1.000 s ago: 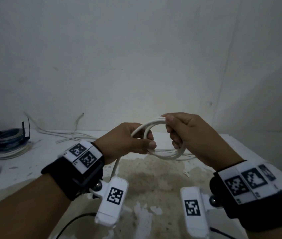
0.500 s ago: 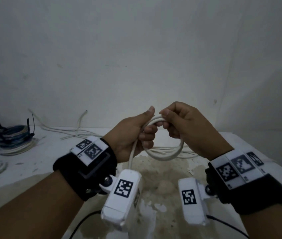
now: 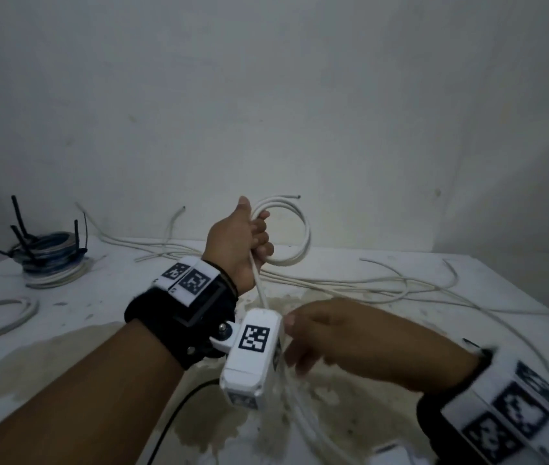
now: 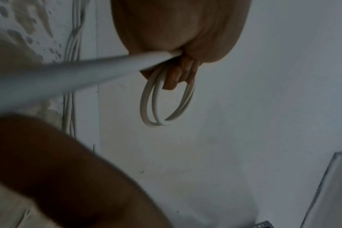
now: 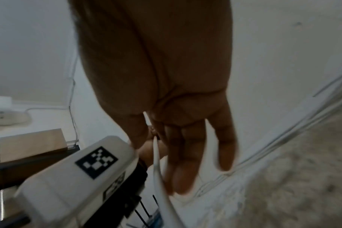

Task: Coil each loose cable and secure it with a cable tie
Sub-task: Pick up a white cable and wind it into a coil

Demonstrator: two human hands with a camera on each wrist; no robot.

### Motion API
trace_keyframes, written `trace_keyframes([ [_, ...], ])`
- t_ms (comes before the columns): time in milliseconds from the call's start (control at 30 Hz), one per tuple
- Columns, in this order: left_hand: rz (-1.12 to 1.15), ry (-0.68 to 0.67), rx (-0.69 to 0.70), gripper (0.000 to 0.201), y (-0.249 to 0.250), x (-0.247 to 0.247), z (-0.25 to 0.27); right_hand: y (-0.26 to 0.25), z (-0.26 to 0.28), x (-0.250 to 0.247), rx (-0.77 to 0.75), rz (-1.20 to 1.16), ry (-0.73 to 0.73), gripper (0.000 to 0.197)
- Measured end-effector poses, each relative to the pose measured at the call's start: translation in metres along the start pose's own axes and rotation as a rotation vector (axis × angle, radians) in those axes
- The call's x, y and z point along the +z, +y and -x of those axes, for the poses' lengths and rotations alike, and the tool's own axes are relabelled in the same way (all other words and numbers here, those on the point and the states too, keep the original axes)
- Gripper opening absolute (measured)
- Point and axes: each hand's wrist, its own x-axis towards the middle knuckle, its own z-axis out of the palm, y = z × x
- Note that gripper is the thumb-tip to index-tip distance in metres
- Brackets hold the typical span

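Right hand released from coil; left hand holds it alone.

Since the earlier frame the right hand (image 3: 343,337) has dropped from the coil (image 3: 286,229) toward the near table (image 3: 467,273), fingers straight and apart, beside the trailing cable (image 3: 258,280). The left hand (image 3: 237,239) grips the coil above the table's centre, fingers curled round it. The loops stand upright, opening toward the viewer; the tail runs down and near. Risk: loops may spring apart if this grip slackens before tying.

The coiled cable (image 3: 294,236) is white. The bench (image 3: 105,297) is white with a brownish stain. The far bundle (image 3: 52,253) is blue with black ties.
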Motion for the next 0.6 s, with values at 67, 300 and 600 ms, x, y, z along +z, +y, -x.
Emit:
trace_keyframes([
  [67, -0.004, 0.026, 0.006, 0.042, -0.002, -0.004, -0.001, 0.006, 0.001, 0.004, -0.038, -0.042, -0.052, 0.026],
  [300, -0.03, -0.031, -0.044, 0.039, 0.002, -0.017, 0.004, 0.027, 0.002, 0.003, -0.009, 0.496, 0.121, 0.028],
  [600, 0.003, -0.167, -0.166, 0.034, -0.008, -0.02, 0.021, 0.059, -0.009, 0.001, 0.122, -0.179, 0.479, 0.036],
])
